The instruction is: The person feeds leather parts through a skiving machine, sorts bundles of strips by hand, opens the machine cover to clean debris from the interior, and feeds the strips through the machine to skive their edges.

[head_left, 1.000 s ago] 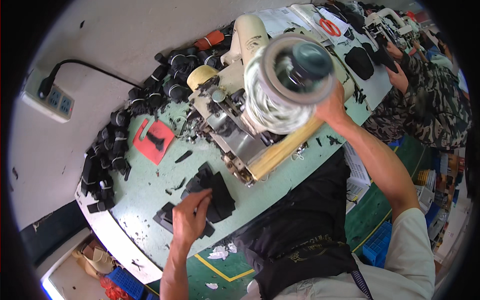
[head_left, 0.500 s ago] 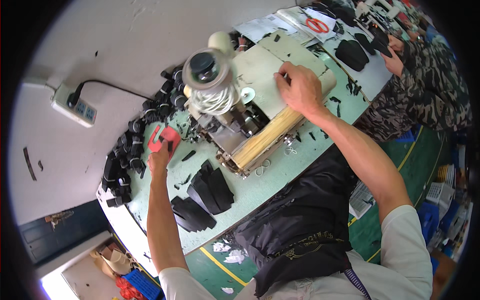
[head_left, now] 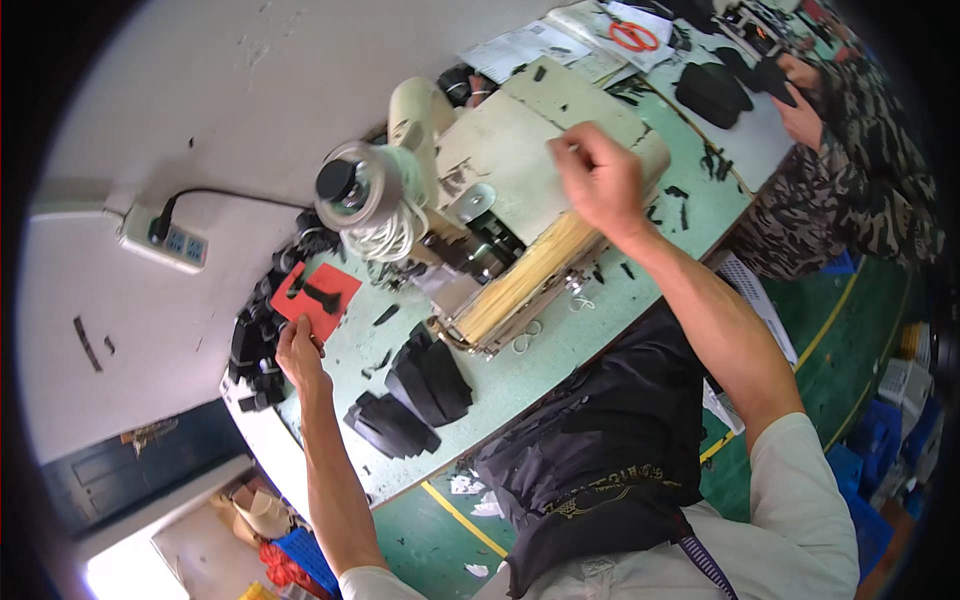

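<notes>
Nearest, black cloth [head_left: 600, 470] is draping over the person's lap at the table's [head_left: 560, 350] near edge. Just beyond it, two stacks of black pieces [head_left: 410, 395] are lying on the green tabletop, left of centre.

The left hand [head_left: 298, 352] is reaching out to the table's left end, its fingers closing on the near edge of a red card [head_left: 318, 298]; a small black piece is sitting on the card. Past the card, a heap of black parts [head_left: 262, 335] is crowding the table's far-left rim, under a white power strip [head_left: 165, 240] on the wall.

At the centre, the sewing machine [head_left: 490, 215] is standing at a slant, with a spool of white thread [head_left: 365, 200] at its left end. The right hand [head_left: 598, 178] is hovering over the machine's right part, fingers curled and pinched together; whether it is grasping anything, I cannot tell.

Farther right, black scraps are dotting the tabletop. At the far end, red scissors [head_left: 634, 36] are lying on papers, and another person's hands [head_left: 795, 95] are handling dark material.
</notes>
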Action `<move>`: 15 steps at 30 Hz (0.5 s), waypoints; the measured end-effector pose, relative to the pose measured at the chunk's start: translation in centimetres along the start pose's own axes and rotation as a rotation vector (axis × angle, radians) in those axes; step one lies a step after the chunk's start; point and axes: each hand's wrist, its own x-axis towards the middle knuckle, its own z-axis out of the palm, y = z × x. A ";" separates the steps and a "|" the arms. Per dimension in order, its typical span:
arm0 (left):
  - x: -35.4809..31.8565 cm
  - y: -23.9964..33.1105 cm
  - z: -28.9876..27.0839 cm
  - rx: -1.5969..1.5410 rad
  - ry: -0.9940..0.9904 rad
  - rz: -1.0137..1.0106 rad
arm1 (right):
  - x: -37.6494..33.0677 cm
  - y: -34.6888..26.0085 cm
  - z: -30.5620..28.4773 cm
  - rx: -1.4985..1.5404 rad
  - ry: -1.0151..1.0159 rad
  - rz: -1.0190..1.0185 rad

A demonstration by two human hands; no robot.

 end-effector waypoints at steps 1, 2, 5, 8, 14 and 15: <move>-1.5 2.3 -0.6 0.109 -0.008 0.047 | -0.3 -0.2 -0.9 0.211 0.033 0.126; -2.8 3.9 -1.3 0.086 -0.063 0.094 | -0.7 0.0 -2.2 0.320 0.090 0.115; -6.2 8.1 -2.9 0.080 -0.120 0.099 | -4.4 0.6 -6.4 0.471 0.241 0.284; -8.3 10.6 0.1 0.148 -0.232 0.132 | -9.1 7.4 -12.1 0.255 0.441 0.380; -8.3 9.9 5.2 0.377 -0.320 0.112 | -19.9 21.7 -18.6 -0.540 0.270 0.690; -8.3 10.0 5.8 0.427 -0.313 0.111 | -20.6 22.5 -18.6 -0.537 0.273 0.693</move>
